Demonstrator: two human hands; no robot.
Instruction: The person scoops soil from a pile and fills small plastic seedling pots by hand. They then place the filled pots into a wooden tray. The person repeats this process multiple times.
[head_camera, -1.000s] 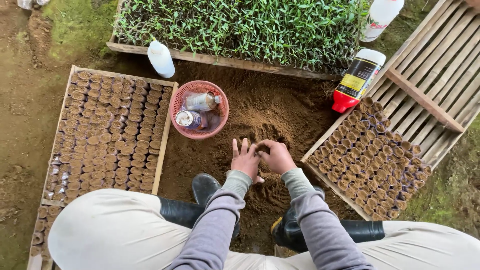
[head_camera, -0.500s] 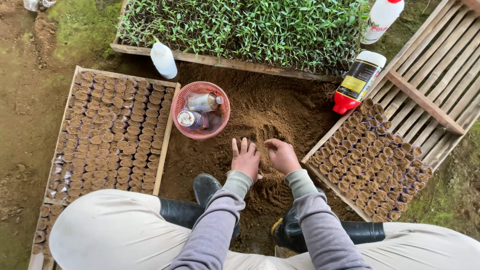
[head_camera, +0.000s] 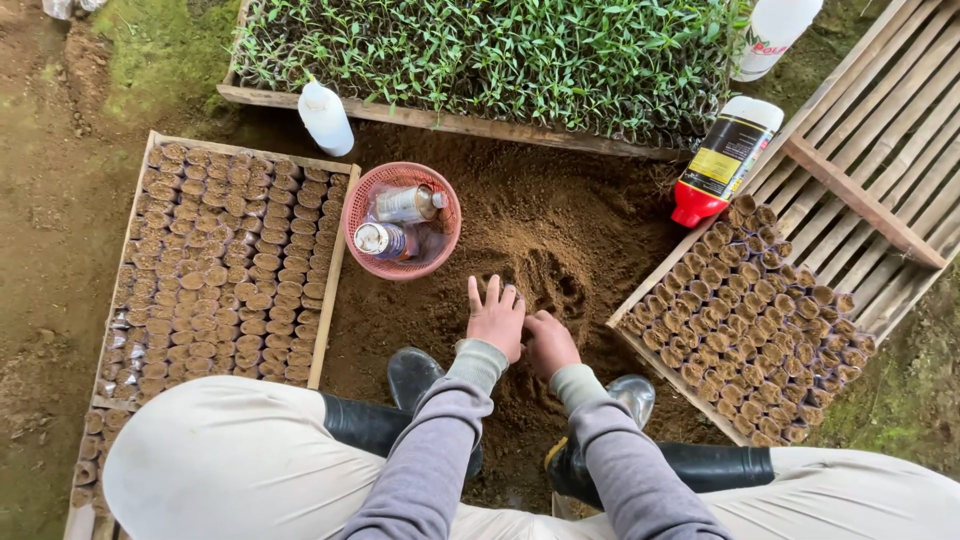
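Your left hand (head_camera: 496, 320) lies flat on the loose soil mound (head_camera: 560, 250), fingers spread and holding nothing. Your right hand (head_camera: 549, 343) touches it on the right side, curled knuckles-up into the soil; whether it encloses soil or a small pot cannot be determined, since the palm faces down.

Beyond and to the left of the left hand stands a pink mesh basket (head_camera: 400, 220) holding two cans. Further left lies a wooden tray of filled soil pots (head_camera: 215, 265). To the right of the right hand lies a second slatted tray (head_camera: 760, 310), partly stocked with filled pots. A red-capped bottle (head_camera: 722, 160) lies tipped against that tray's far edge.

Risks, as judged from this position:
- A wide sweep of the left hand could tip the basket, which stands near the fingertips.
- Soil may spill from a loosely curled right hand.
- The boots (head_camera: 420, 375) sit close under both wrists and limit pull-back room.
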